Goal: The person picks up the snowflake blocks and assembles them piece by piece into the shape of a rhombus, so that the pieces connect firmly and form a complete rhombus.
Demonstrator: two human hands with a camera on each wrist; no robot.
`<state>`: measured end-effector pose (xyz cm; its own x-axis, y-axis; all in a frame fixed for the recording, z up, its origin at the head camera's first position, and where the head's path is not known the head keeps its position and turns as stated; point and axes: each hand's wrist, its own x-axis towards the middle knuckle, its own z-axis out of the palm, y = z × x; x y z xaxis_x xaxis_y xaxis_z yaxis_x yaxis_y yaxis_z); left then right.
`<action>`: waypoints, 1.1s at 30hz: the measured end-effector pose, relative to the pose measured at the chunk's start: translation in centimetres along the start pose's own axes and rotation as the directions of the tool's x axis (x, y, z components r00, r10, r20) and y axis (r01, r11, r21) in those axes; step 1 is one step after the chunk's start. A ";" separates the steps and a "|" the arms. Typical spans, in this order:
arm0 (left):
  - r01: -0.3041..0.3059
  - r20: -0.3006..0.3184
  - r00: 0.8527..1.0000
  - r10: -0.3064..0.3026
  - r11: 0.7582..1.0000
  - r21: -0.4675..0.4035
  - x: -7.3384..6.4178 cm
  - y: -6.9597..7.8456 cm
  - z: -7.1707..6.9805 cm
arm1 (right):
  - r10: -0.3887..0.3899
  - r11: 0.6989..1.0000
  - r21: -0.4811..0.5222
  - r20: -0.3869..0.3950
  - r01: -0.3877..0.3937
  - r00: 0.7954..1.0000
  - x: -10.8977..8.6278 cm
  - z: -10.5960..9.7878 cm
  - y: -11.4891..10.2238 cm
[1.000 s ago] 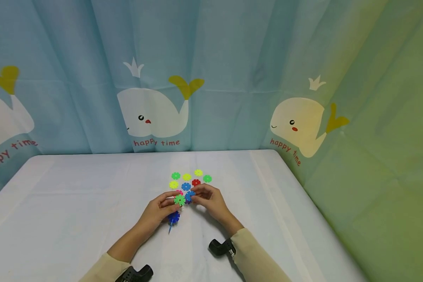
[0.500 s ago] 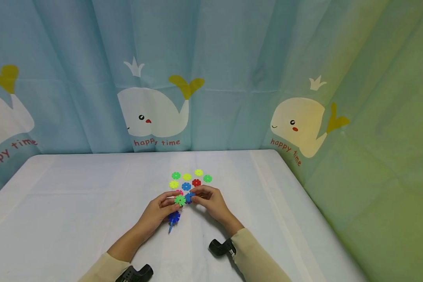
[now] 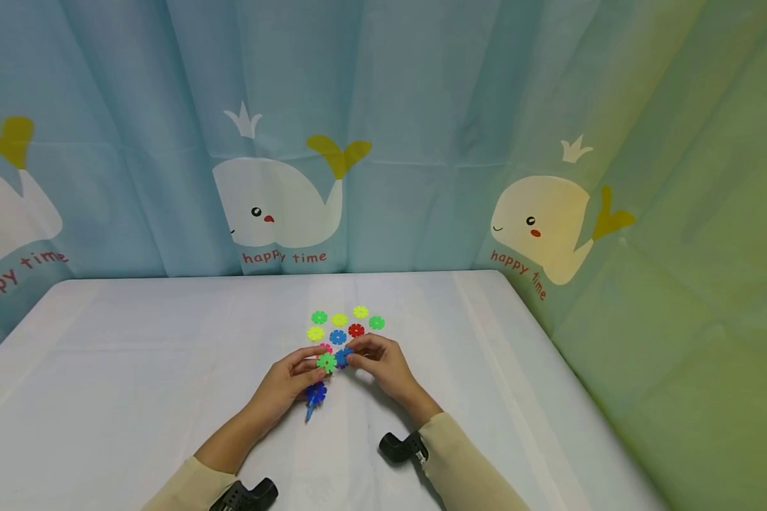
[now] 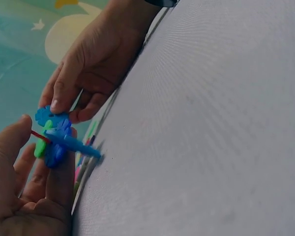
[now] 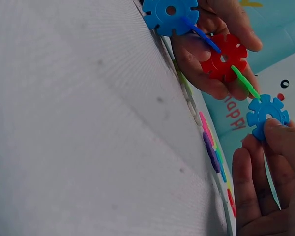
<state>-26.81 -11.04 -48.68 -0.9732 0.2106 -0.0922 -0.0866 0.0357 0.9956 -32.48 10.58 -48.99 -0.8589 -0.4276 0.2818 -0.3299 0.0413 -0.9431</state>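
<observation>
Several notched plastic snowflake discs are joined in a chain between the hands. My left hand (image 3: 284,387) grips the chain around the red disc (image 5: 227,49), its fingers behind it. My right hand (image 3: 383,365) pinches a light blue disc (image 5: 265,110) between thumb and fingers. That disc meets the green disc (image 3: 327,363), which sits edge-on in the right wrist view and is slotted into the red one. Beyond the red disc come a dark blue disc (image 3: 316,394) and another light blue disc (image 4: 78,145), hanging at the near end.
Loose snowflake discs lie on the white table (image 3: 166,397) just beyond the hands, among them green (image 3: 319,317), yellow (image 3: 361,311), red (image 3: 356,330) and blue (image 3: 338,337). A pink disc (image 3: 326,348) is partly hidden. A whale-print curtain (image 3: 422,142) stands behind the table.
The light blue disc in my right hand has turned and dipped slightly against the green one. At the chain's near end the light blue disc has turned a little. Both hands stay nearly still.
</observation>
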 end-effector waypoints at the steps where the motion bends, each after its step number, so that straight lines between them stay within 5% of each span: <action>1: -0.012 0.020 1.000 0.012 1.000 -0.002 0.0 -0.1 -0.1 | -0.001 1.000 0.002 0.001 0.001 1.000 0.0 0.0 0.0; 7: -0.048 0.103 0.994 0.047 0.999 0.010 -0.2 -0.1 -0.3 | -0.009 1.000 0.008 0.003 0.009 1.000 0.1 0.1 0.0; 14: -0.010 0.049 0.999 0.007 0.999 0.049 0.0 0.0 0.0 | -0.028 1.000 -0.005 0.013 0.028 1.000 0.1 0.1 0.0; 33: -0.012 -0.072 0.997 0.021 0.993 0.120 0.0 -0.2 0.6 | 0.012 0.999 -0.044 0.015 -0.012 1.000 -0.1 0.4 -0.3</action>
<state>-26.69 -10.50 -48.88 -0.9875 0.1408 -0.0702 -0.0488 0.1504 0.9874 -32.13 10.24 -48.77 -0.8570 -0.4404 0.2676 -0.3371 0.0863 -0.9375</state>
